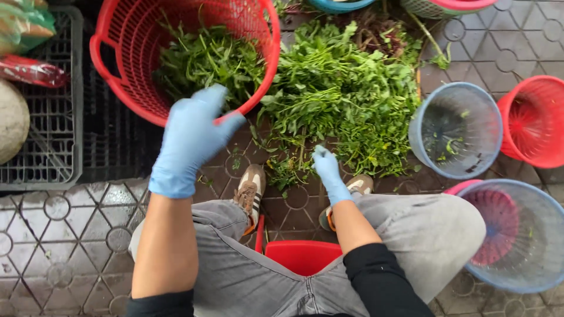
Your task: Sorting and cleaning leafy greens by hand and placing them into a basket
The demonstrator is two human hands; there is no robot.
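Observation:
My left hand (191, 138), in a blue glove, hovers by the near rim of a red basket (117, 76) that holds leafy green stalks (205, 61); its fingers are spread and nothing shows in it. My right hand (328, 171), also gloved in blue, reaches down to the near edge of a big heap of leafy greens (341, 94) on the paved ground. Its fingers point into the stalks; whether it grips any is unclear.
A blue-grey basket (457, 130) with a few scraps stands right of the heap, a red basket (534, 120) beyond it, another blue basket (517, 235) at lower right. Black crates (53, 147) lie at left. My shoes and a red stool (302, 255) sit below.

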